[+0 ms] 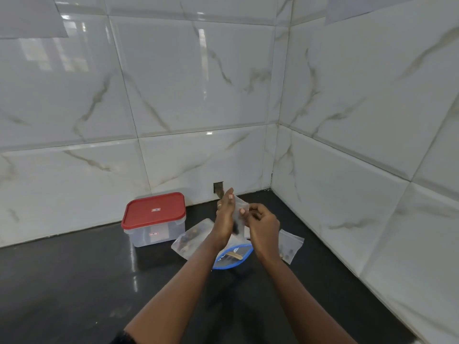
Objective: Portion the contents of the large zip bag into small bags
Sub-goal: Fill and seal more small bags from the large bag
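Dark counter (pixel 74 281), left hand (pixel 224 216) and right hand (pixel 264 223) pinching one small bag (pixel 243 206), two more bags (pixel 192 238) (pixel 291 244), one box (pixel 154 219)

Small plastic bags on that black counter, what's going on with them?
A person holds a small bag up with the left hand while the right hand pinches its edge. Beneath, the large zip bag lies open on the counter, a wooden stick in it. A filled bag lies to its left, another to its right.

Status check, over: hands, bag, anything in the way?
Right hand pinching small bag top; left hand against it, grip hidden. Held above large zip bag. Filled bags and red-lidded box alongside, not blocking.
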Tool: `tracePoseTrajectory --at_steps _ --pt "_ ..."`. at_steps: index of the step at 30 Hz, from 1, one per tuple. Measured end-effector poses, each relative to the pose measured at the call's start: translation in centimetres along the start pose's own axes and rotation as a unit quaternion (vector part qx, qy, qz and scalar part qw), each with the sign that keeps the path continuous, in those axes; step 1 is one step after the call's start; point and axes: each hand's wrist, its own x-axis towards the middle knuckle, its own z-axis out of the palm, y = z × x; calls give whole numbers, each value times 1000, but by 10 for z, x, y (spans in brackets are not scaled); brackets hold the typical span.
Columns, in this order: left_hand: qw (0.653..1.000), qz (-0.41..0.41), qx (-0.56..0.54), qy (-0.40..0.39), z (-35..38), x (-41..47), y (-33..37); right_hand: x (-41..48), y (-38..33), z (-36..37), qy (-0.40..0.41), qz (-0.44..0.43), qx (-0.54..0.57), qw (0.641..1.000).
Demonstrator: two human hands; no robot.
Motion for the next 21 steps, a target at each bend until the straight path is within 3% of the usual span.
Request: tracePoseTrajectory --at_steps 3,10,14,21 --pt "998 15 -64 4 15 -7 -3 0 8 -13 67 13 -13 998" --pt "997 16 -35 62 35 -11 -23 10 27 -44 106 75 -74 989" --pt "994 41 51 82 48 -5 -27 13 30 -52 105 104 -131 980" --pt "995 15 60 81 62 4 -41 13 34 -66 26 107 -79 991"
